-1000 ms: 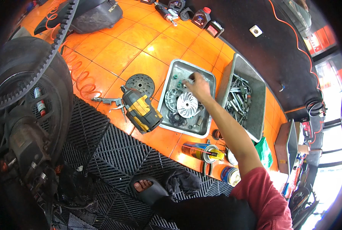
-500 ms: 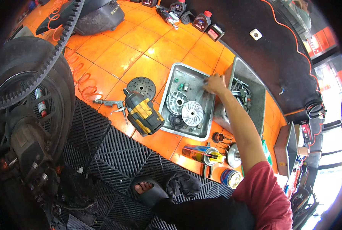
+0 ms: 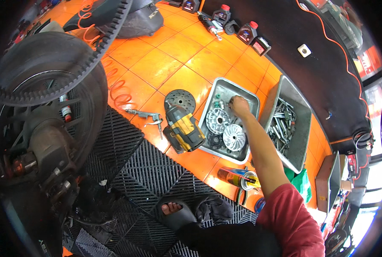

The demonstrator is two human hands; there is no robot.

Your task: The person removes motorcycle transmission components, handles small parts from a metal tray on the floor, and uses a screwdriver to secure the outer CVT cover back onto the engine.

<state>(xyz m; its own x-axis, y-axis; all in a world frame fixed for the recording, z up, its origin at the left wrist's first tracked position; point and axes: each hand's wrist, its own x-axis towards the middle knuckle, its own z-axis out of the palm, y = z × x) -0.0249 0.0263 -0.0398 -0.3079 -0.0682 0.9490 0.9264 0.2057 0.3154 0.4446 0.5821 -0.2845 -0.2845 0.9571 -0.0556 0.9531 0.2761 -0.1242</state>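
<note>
My right hand (image 3: 240, 106) reaches into the upper part of a metal tray (image 3: 253, 95), fingertips curled down beside small green parts (image 3: 219, 103); what it grips, if anything, is hidden. Below it lie two silver finned pulley halves, one (image 3: 218, 120) left of the other (image 3: 233, 137), with dark parts (image 3: 215, 141) under and around them. To the tray's left are a yellow-black cordless power tool (image 3: 183, 130), a round perforated plate (image 3: 183, 100) and an air blow gun (image 3: 150, 116) on an orange coiled hose. My left hand is out of view.
A bin of tools (image 3: 280, 128) stands right of the tray. Spray can (image 3: 236, 176) and green cloth (image 3: 302, 184) lie nearer me. A motorcycle wheel (image 3: 49, 77) and toothed belt fill the left. Oil bottles (image 3: 246, 33) line the dark wall. My sandalled foot (image 3: 173, 214) rests on black grating.
My right hand went from the small green parts to the tray's right side, then moved back inward beside those parts. The camera view has shifted, so the scene sits further right and lower.
</note>
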